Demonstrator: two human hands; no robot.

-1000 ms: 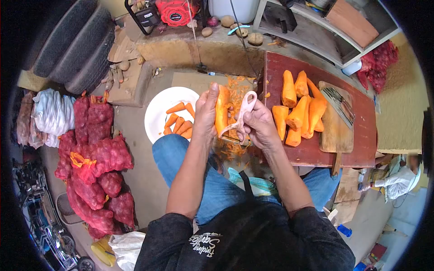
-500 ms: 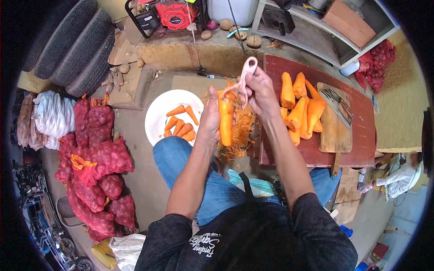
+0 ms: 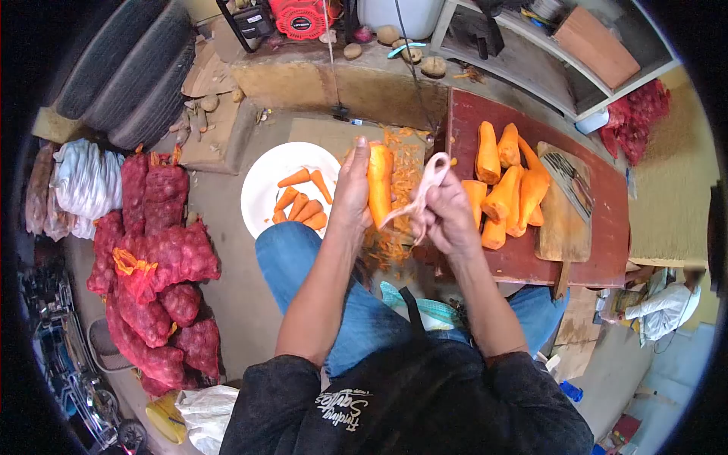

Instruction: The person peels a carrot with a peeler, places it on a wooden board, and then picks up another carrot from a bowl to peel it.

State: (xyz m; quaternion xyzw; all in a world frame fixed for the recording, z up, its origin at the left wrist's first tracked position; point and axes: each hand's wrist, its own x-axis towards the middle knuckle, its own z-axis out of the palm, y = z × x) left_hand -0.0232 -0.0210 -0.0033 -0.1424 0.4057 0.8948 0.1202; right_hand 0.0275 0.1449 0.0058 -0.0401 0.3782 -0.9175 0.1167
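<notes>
My left hand is wrapped round an orange carrot, held upright with the thumb along its side. In my right hand is a pale pink peeler, its loop handle pointing up and its head at the carrot's lower end. Orange peelings lie on the floor beneath the carrot. Left of my left hand, a white basin holds several carrot pieces. On the red table to the right, several peeled carrots lie in a pile near my right hand.
A wooden cutting board with knives on it rests on the table. Red mesh sacks are heaped at the left, below stacked tires. A grey shelf stands at the back; another person sits far right.
My right hand and the peeler have moved down, from the carrot's upper end to its lower end. My left hand still holds the carrot, and the view has shifted slightly.
</notes>
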